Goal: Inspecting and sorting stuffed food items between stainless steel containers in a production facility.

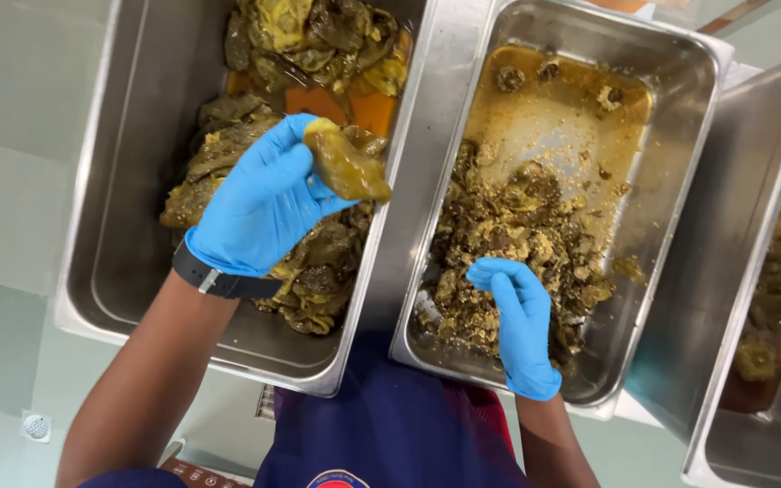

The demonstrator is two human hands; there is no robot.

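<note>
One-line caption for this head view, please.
Blue-gloved left hand lifts an olive-green food piece above the left steel pan; right hand rests in chopped pieces in the middle pan.

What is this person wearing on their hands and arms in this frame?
Both the left hand and the right hand wear thin bright blue disposable gloves ending at the wrist. A dark wristband with a metal clasp sits on the left wrist. The forearms are bare, with no sleeves.

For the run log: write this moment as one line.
left hand: holds olive-brown piece over left steel pan | right hand: in crumbled bits, middle pan
</note>
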